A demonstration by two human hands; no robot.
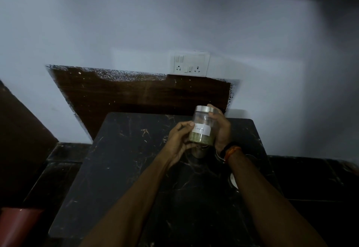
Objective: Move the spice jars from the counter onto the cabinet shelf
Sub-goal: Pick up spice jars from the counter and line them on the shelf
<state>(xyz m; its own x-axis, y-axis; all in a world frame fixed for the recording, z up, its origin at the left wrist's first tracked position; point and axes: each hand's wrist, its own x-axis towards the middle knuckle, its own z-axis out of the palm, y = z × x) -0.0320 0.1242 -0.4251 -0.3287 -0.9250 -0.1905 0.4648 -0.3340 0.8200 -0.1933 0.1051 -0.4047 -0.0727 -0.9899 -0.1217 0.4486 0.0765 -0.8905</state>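
we see a clear spice jar point(203, 128) with a flat silver lid, held upright in the air above the back part of the black marbled desk point(120, 161). its lower third is filled with a greenish-brown spice; the rest is empty glass. a white label across its middle carries handwriting that starts "fen" (the rest is partly covered and too blurred for us to read).

the left hand point(179, 140) cups the jar from the left, its fingers curled around the lower body and the thumb lying against the label's edge. the right hand point(221, 128) grips it from the right, fingers wrapped behind the jar and reaching up to the lid. a dark band and orange thread sit on the right wrist.

just below the jar we make out a shiny metal object on the desk, mostly hidden. behind, a dark wooden panel point(136, 95) leans on the pale wall beneath a white switch and socket plate point(190, 63).
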